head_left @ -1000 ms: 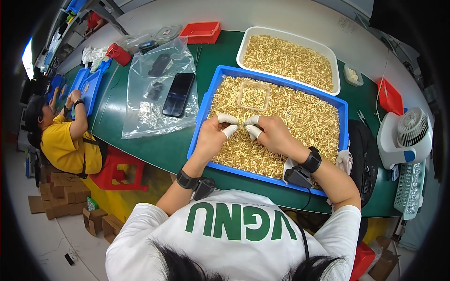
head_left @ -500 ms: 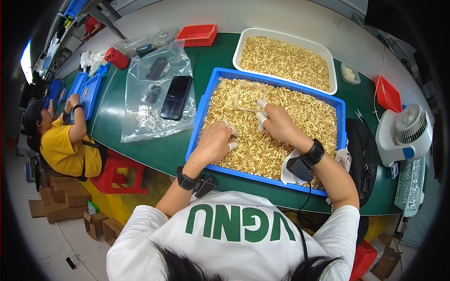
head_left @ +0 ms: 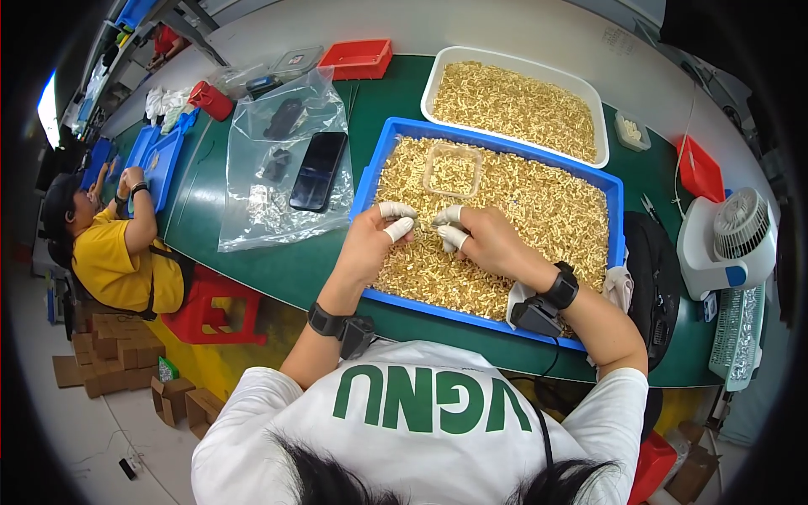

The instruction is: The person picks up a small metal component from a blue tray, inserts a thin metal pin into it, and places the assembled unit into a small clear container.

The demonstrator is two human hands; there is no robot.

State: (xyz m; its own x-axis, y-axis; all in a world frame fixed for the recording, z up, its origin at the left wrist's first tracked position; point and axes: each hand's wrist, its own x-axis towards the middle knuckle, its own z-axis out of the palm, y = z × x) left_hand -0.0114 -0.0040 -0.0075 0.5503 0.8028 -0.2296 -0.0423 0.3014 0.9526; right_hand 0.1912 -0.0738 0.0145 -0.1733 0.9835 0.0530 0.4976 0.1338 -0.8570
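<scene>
My left hand [head_left: 374,240] and my right hand [head_left: 488,240] face each other, fingertips close together, above a blue tray [head_left: 497,320] of small gold-coloured metal pieces [head_left: 539,219]. White finger cots cover the thumb and forefinger of each hand. Both hands are closed in a pinch; whatever lies between the fingertips is too small to name. Just beyond them, a small clear square container [head_left: 480,172] rests on the pieces and has some of them inside.
Behind the blue tray stands a white tray [head_left: 601,126] of similar pieces. To the left, a phone [head_left: 318,172] lies on a clear plastic bag [head_left: 244,215]. A white fan [head_left: 728,244] and black bag [head_left: 652,286] are at right. A person in yellow [head_left: 126,269] works far left.
My hands have come together above the pieces; both have risen from them. The right hand has drawn back from the clear container, and the left has moved away from me.
</scene>
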